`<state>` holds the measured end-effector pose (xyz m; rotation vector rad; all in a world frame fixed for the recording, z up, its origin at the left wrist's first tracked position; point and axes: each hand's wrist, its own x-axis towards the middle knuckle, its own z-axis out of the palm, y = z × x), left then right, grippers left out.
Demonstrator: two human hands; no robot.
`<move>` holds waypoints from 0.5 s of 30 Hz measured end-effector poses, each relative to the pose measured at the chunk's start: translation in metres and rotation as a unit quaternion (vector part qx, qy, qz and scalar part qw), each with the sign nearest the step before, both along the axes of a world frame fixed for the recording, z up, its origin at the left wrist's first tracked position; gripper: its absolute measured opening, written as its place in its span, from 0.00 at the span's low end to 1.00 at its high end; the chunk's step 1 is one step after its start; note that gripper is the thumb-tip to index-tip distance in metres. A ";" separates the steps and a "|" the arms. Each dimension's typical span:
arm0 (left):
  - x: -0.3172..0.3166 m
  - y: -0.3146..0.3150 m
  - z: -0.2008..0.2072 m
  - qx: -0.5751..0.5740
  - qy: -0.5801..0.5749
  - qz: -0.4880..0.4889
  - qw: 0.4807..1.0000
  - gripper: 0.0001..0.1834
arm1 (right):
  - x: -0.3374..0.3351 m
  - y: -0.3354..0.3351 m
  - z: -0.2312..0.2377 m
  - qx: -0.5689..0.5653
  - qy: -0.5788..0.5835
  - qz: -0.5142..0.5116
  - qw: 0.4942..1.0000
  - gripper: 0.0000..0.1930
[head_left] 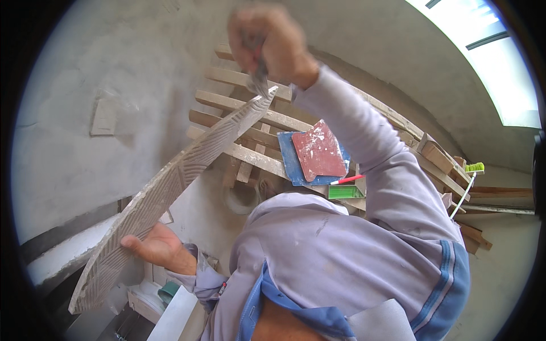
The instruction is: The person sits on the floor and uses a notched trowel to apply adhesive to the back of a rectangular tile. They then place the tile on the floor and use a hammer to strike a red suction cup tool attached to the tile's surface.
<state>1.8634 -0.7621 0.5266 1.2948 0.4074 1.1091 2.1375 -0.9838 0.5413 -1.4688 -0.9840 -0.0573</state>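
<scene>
Bare grey walls (102, 62) enclose the room, with a bright window (500, 68) at upper right; on slatted wooden staging (261, 161) lie a red board (319, 152), overlapping a blue board (291, 162), and a green tray (344, 192). The long strip (179, 170), its face ridged, slants from lower left up to the staging. My right arm (364, 122) reaches up and across, the blurred right hand (276, 45) with fingers curled round a tool (260, 79) at the strip's upper end; my left hand (165, 250) holds its lower part, thumb in front, other fingers hidden behind
</scene>
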 end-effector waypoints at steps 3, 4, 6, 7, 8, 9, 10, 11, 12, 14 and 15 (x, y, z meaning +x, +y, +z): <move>0.005 -0.006 0.001 0.001 -0.008 0.002 1.000 0.52 | 0.019 -0.008 -0.058 -0.052 0.015 -0.066 0.996 0.18; 0.006 -0.003 -0.010 -0.002 -0.006 0.004 1.000 0.52 | 0.014 -0.009 -0.060 -0.045 0.046 -0.085 0.994 0.18; -0.001 0.010 -0.012 -0.016 -0.011 -0.013 1.000 0.51 | 0.009 -0.017 -0.027 -0.091 0.005 -0.077 0.993 0.19; -0.009 0.016 -0.013 -0.026 -0.007 -0.024 0.999 0.50 | -0.001 -0.012 -0.006 -0.034 0.085 -0.040 0.995 0.18; -0.014 0.019 -0.014 -0.044 -0.009 -0.034 0.998 0.48 | -0.008 -0.003 0.014 0.024 0.159 0.000 0.987 0.17; -0.016 0.022 -0.014 -0.062 -0.014 -0.044 0.997 0.47 | -0.015 0.006 0.025 0.082 0.230 0.043 0.969 0.16; -0.015 0.024 -0.013 -0.077 -0.021 -0.057 0.995 0.46 | -0.019 0.009 0.014 0.081 0.193 0.035 0.977 0.20; -0.011 0.025 -0.015 -0.065 -0.032 -0.043 0.996 0.44 | -0.010 0.011 -0.012 0.036 0.008 -0.019 0.999 0.21; -0.004 0.022 -0.017 -0.051 -0.044 -0.027 0.997 0.42 | -0.005 0.011 -0.034 -0.005 -0.052 -0.055 0.997 0.21; 0.006 0.013 -0.018 -0.046 -0.067 -0.027 0.996 0.40 | -0.003 0.012 -0.058 -0.096 -0.050 -0.114 0.988 0.23; 0.009 0.009 -0.015 -0.044 -0.075 -0.039 0.995 0.39 | 0.001 0.010 -0.051 -0.111 0.032 -0.048 0.992 0.18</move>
